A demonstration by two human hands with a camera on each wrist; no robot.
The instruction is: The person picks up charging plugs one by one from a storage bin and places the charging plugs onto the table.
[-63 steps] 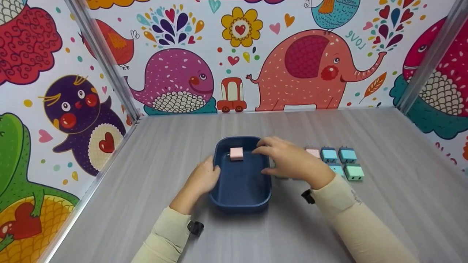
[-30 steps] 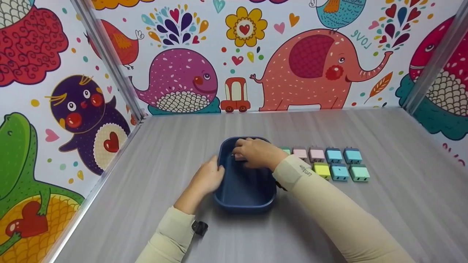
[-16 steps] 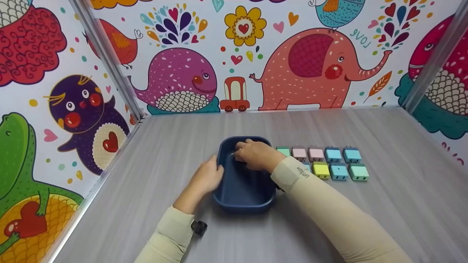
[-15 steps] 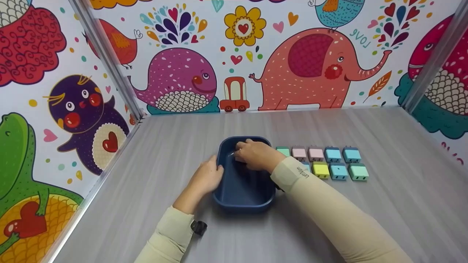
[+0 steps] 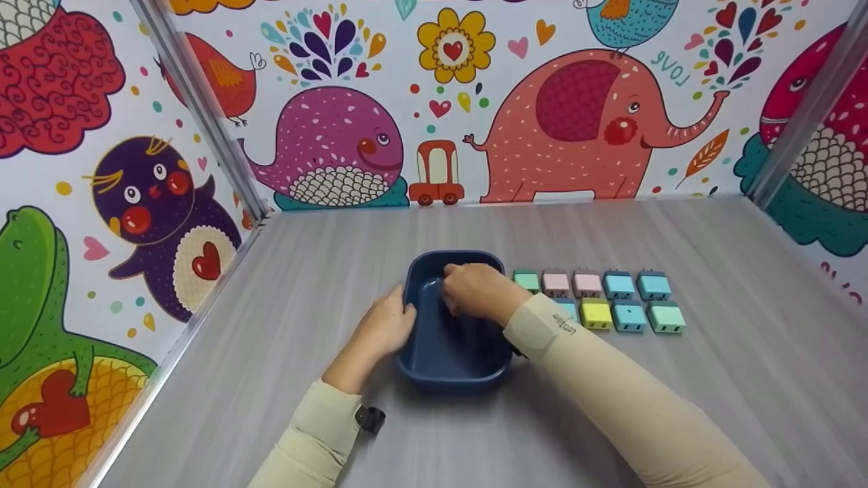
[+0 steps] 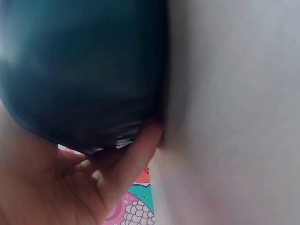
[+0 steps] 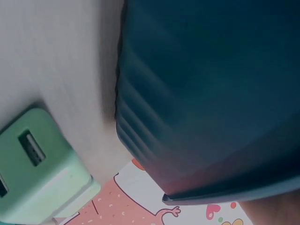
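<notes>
A deep blue rectangular tub [image 5: 444,356] stands on the table. My left hand [image 5: 388,324] grips its left side, thumb at the rim; the left wrist view shows the fingers against the tub's dark outer wall [image 6: 84,79]. Inside the far part of the tub is my right hand [image 5: 480,290], reaching over the right rim with fingers curled downward round a pink USB charger, which the hand now hides. The right wrist view is filled mostly by the tub's outer wall [image 7: 201,103], and the right fingers are out of sight there.
Right of the tub, USB chargers lie in two rows: light green [image 5: 525,280], pink [image 5: 556,283], blue [image 5: 618,285], yellow [image 5: 596,314] and green [image 5: 666,316] among them. The right forearm covers part of the front row. Printed panels [image 5: 325,146] wall the table's back and sides.
My right hand went from above the tub's right rim down into it, onto the pink charger, and has shifted slightly since. The charger is out of sight now. The left hand stays on the tub.
</notes>
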